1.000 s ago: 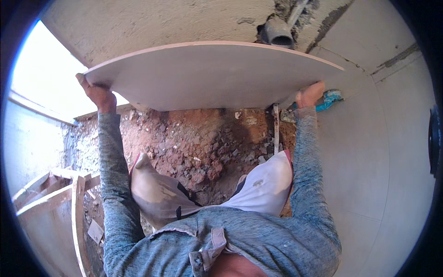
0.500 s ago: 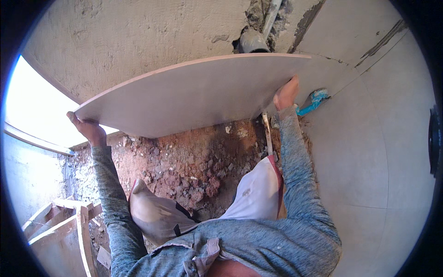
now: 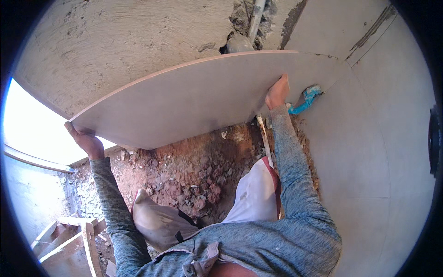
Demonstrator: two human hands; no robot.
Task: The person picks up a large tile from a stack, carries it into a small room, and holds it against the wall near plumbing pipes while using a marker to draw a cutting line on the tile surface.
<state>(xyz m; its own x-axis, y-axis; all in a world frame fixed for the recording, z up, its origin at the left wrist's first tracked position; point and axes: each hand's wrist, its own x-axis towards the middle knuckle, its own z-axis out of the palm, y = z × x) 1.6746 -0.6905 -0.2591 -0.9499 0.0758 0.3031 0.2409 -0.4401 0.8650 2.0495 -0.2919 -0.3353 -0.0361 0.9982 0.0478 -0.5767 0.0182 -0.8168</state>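
Note:
A large grey tile (image 3: 184, 97) with a pinkish edge stretches between my hands, up against the rough plastered wall. My left hand (image 3: 86, 141) grips its left end, the thumb at the corner and the other fingers hidden behind. At the opposite end, my right hand (image 3: 278, 93) is closed on the tile's right side, with its fingertips out of sight. Just right of that hand, a turquoise tool or clamp (image 3: 305, 99) sits against the tiled wall.
A grey pipe (image 3: 239, 42) comes out of a broken hole in the plastered wall (image 3: 138, 37). Reddish rubble (image 3: 184, 175) covers the ground before my knees. Wooden framing (image 3: 87, 240) stands at lower left; large grey tiles (image 3: 350, 161) cover the right wall. A narrow stick (image 3: 265, 141) leans near my knee.
The view has shifted slightly, so wall and tile appear further left. The tile's left end sits a little lower in view. Both hands keep their hold.

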